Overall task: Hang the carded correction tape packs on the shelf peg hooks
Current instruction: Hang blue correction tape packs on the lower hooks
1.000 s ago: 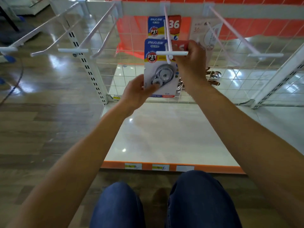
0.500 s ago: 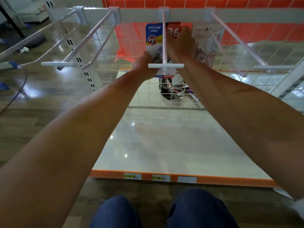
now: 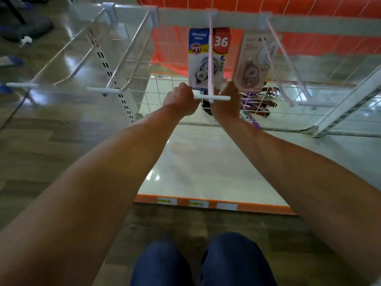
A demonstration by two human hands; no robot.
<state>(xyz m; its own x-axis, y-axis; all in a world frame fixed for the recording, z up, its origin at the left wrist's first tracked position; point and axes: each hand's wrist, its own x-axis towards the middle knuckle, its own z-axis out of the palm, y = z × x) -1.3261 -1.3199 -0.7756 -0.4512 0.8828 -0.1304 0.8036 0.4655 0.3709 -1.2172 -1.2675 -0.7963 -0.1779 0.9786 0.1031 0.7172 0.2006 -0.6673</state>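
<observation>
"Where was the blue tape pack (image 3: 199, 52)?"

"It hung on the middle hook (image 3: 210, 65), far back, close to the white rail (image 3: 181, 16). The rod of the hook ran down in front of the card. The card had a big 36 on a red spot."

"Was there another one?"

"Yes. A pink tape pack (image 3: 250, 65) hung just beside it, on the right. The rod of the next hook (image 3: 288, 65) crossed in front of it."

"Where were the hands?"

"Both were up at the bottom of the blue tape pack. The left grip (image 3: 181, 102) was right at the bottom left corner. The right grip (image 3: 225, 102) was at the bottom right corner. The little white bar (image 3: 212, 98) at the front end of the middle hook sat between them."

"Were they holding the pack?"

"I could not tell. I saw only the backs of the hands. The fingers were hidden."

"What else was there?"

"More hooks (image 3: 127, 56) stuck out on the left. Below lay the white shelf (image 3: 206, 162), with an orange front edge and small labels (image 3: 199, 203) on it. Behind the wire wall (image 3: 160, 104) lay some spoons (image 3: 266, 96) with purple and brown handles. At the bottom were the person's knees (image 3: 237, 263) in blue trousers, over a wood floor (image 3: 61, 129)."
</observation>
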